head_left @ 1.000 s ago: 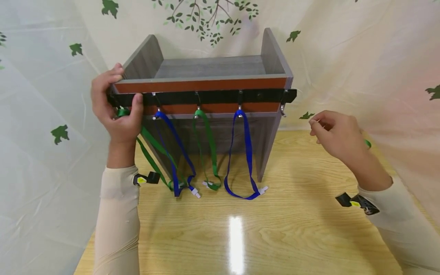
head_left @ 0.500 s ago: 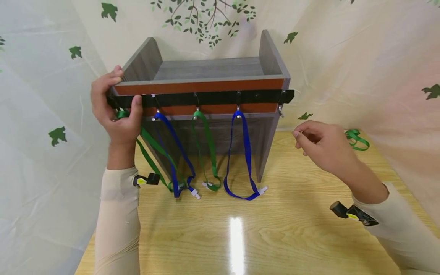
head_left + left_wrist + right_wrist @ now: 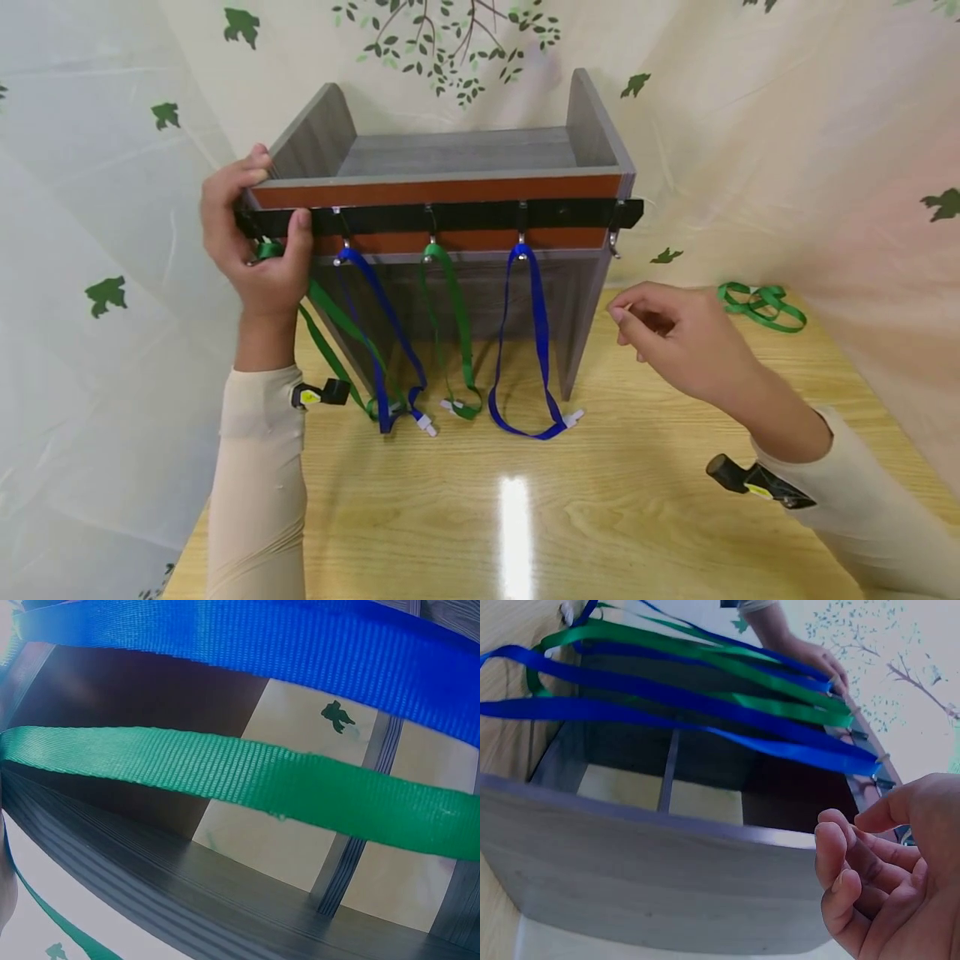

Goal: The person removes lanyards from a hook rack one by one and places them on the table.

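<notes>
In the head view, my left hand grips the left front corner of a grey wooden shelf, its thumb across the black hook rail. Lanyards hang from the rail's hooks: a green lanyard by that hand, a blue lanyard, another green lanyard and another blue lanyard. The rightmost hook bears nothing. My right hand is right of the shelf, below that hook, fingers loosely curled. The right wrist view shows its thumb near the index fingertip, with nothing visible held.
A green lanyard lies loosely coiled at the back right of the wooden table. White clips end the hanging lanyards, low near the tabletop. A leaf-patterned cloth stands behind the shelf.
My right hand has moved left and down toward the shelf, uncovering the coiled green lanyard behind it. The left hand keeps its grip, and the hanging lanyards stay put.
</notes>
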### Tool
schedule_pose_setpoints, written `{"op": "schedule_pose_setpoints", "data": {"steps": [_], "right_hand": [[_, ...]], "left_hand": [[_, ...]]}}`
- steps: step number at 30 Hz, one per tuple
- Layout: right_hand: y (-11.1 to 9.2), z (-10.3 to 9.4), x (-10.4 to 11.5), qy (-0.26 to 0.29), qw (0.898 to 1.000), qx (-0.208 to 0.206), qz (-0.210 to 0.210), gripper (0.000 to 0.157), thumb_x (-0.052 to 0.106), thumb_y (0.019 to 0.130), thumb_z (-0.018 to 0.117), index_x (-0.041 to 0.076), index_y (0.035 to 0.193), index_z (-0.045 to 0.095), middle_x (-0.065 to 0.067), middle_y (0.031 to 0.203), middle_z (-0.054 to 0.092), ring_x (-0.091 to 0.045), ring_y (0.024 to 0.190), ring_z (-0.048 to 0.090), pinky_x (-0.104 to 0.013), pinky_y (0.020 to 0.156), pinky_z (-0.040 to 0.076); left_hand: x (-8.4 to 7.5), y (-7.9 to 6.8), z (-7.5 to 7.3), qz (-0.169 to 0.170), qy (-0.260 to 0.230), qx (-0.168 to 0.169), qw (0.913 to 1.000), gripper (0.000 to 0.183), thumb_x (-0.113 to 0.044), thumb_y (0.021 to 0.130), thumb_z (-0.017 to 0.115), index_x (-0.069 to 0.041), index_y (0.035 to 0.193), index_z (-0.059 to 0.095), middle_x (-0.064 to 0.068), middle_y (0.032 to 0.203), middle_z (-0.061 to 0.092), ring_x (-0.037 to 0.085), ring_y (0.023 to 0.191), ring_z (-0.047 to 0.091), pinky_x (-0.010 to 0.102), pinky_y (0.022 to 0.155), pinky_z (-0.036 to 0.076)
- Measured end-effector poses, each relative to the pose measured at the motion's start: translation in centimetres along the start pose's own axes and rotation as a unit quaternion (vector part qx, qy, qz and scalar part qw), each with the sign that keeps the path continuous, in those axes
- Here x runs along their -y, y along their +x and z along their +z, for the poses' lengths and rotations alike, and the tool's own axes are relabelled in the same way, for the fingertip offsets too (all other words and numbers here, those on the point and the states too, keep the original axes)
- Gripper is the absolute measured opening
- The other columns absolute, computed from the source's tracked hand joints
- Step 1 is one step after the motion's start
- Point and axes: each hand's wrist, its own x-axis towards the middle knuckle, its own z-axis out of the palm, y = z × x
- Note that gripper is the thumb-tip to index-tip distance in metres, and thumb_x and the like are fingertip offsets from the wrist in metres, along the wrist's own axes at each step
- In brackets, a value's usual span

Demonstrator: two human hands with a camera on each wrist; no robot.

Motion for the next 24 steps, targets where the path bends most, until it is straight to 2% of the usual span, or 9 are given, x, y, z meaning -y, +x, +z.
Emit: {"op": "schedule_pose_setpoints", "data": {"steps": [10, 14, 19, 24], "right_hand": [[0.7, 1.3, 1.7, 0.023, 0.999, 0.025, 0.009, 0.023, 0.02, 0.106, 0.062, 0.011, 0.119, 0.077, 0.001, 0.079, 0.072, -0.011, 0.058, 0.064, -0.026, 0.05, 0.054], [1.2, 1.8, 2.2, 0.031, 0.999, 0.031, -0.003, 0.023, 0.02, 0.106, 0.062, 0.012, 0.121, 0.078, -0.002, 0.082, 0.076, -0.008, 0.057, 0.062, -0.026, 0.046, 0.049], [1.8, 2.6, 2.5, 0.036, 0.998, 0.035, -0.023, 0.025, 0.016, 0.106, 0.062, 0.01, 0.125, 0.078, -0.004, 0.089, 0.079, -0.007, 0.056, 0.061, -0.025, 0.047, 0.049], [2.2, 3.4, 2.5, 0.059, 0.997, 0.043, -0.008, 0.028, 0.016, 0.106, 0.062, 0.007, 0.129, 0.076, -0.008, 0.093, 0.081, -0.008, 0.05, 0.061, -0.027, 0.043, 0.05]], "left_hand": [[0.1, 0.0, -0.2, 0.005, 0.012, 0.006, 0.9999, 0.07, -0.04, 0.076, 0.082, 0.021, 0.1, 0.059, 0.016, 0.108, 0.073, 0.038, 0.113, 0.069, 0.06, 0.118, 0.048], [0.1, 0.0, -0.1, 0.002, 0.006, 0.001, 1.0, 0.069, -0.039, 0.075, 0.083, 0.022, 0.1, 0.059, 0.018, 0.106, 0.072, 0.037, 0.112, 0.069, 0.06, 0.118, 0.049], [0.1, 0.1, 0.1, 0.0, -0.001, -0.002, 1.0, 0.07, -0.04, 0.074, 0.083, 0.021, 0.099, 0.059, 0.023, 0.106, 0.07, 0.037, 0.111, 0.069, 0.059, 0.118, 0.049], [0.1, 0.0, 0.1, 0.001, 0.0, -0.004, 1.0, 0.07, -0.04, 0.074, 0.083, 0.021, 0.099, 0.059, 0.023, 0.106, 0.069, 0.036, 0.112, 0.069, 0.059, 0.118, 0.049]]}}
